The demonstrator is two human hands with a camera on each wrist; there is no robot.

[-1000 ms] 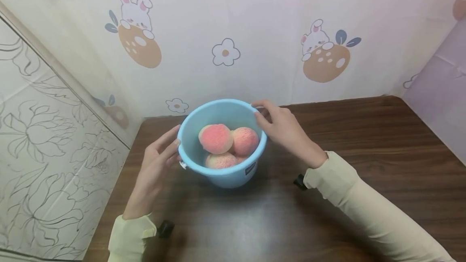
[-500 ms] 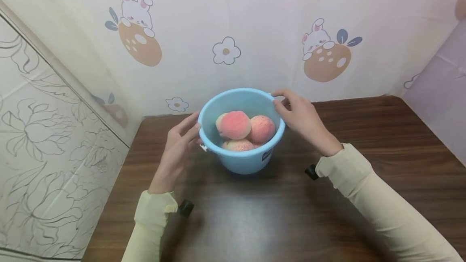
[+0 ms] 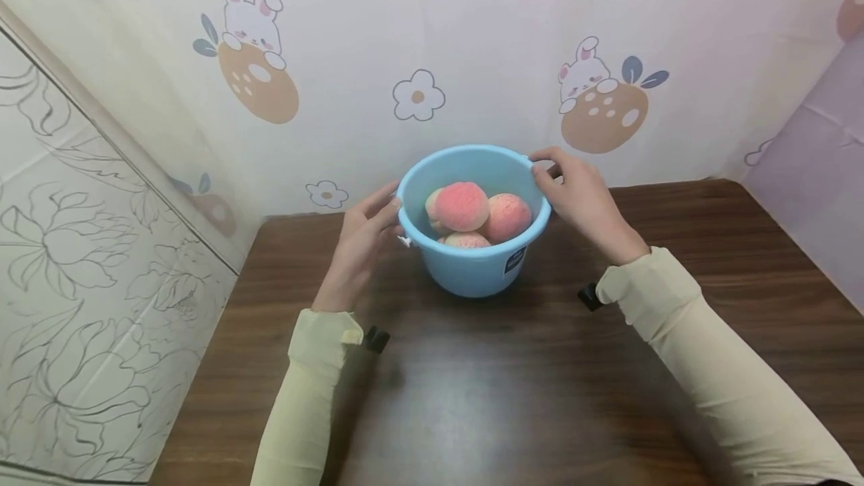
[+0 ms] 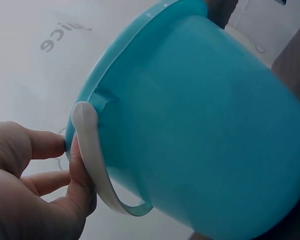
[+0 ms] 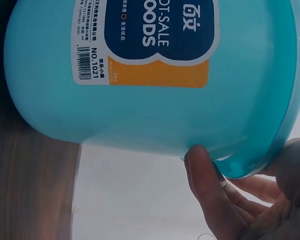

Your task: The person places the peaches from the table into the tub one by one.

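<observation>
A light blue bucket (image 3: 472,268) is held upright between both hands, at the back of the table in the head view. Several pink and cream peaches (image 3: 462,207) lie inside it. My left hand (image 3: 361,238) pinches the rim on the left; in the left wrist view its fingers (image 4: 80,175) reach under the rim beside the white handle (image 4: 92,145). On the opposite side, my right hand (image 3: 580,197) grips the rim, as the right wrist view also shows. A printed label (image 5: 160,35) marks the bucket's side. Whether its base touches the table cannot be told.
The dark wooden table (image 3: 459,388) extends in front and to the right. Behind it stands a wall covering (image 3: 486,43) with rabbit and flower prints. A panel with line-drawn flowers (image 3: 74,261) borders the left side.
Both hands have carried the bucket with the peaches to the right and farther back, closer to the wall. They keep their hold on the rim throughout.
</observation>
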